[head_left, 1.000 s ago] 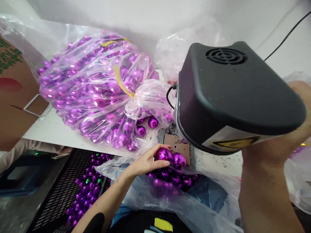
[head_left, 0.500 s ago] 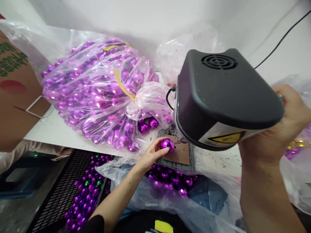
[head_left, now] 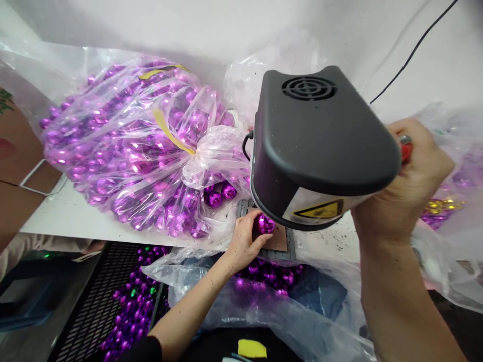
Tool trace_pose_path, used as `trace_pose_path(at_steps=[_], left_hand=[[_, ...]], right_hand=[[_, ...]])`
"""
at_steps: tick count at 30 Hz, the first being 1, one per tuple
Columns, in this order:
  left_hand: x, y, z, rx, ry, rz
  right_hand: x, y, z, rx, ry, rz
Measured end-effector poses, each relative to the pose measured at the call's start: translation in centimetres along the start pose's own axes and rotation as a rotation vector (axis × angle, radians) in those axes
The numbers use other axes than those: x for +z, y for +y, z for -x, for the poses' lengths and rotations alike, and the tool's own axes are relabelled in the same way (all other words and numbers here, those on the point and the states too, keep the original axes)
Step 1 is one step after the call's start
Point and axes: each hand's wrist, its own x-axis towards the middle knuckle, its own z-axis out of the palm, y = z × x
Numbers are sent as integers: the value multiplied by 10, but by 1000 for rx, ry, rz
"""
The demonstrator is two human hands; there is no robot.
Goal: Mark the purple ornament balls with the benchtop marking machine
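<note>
My left hand [head_left: 242, 240] has its thumb and fingers around a shiny purple faceted bauble [head_left: 266, 224], low over a brown board [head_left: 279, 241]. The board lies on a grey plate [head_left: 284, 255] at the table edge. Above it, a bulky black machine [head_left: 320, 136] with a round vent and a yellow warning label hides part of the plate. My right hand [head_left: 411, 171] is closed at the machine's right side, beside a small red part [head_left: 406, 151]; the grip inside the fingers is mostly hidden.
A tied clear bag of purple baubles [head_left: 128, 151] fills the table's left side. Loose baubles [head_left: 215, 199] lie by its neck. Below stands a black crate [head_left: 88, 291] with more baubles. A cardboard box [head_left: 18, 136] is far left; a black cable [head_left: 415, 48] hangs at the right.
The view has shifted, so most things appear farther left. My left hand has turned, with its thumb now below the bauble and its fingers above. My right hand stays at the machine.
</note>
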Motion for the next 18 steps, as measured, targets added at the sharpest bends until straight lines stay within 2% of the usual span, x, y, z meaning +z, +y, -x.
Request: trace_pose_path(at_steps=[3,6,11,18], left_hand=[[1,0,1,91,11,-90],[-2,1,2,123,6,-115],[-4,7,-2,90,-81,-131],[5,11,-8,39,-75,-100]], right_hand=[[0,-1,0,13,-2,-13],[0,-2,0,21,-12,2],[-1,-2,0,12,-4,14],[-1,-3,2,-1,-3,39]])
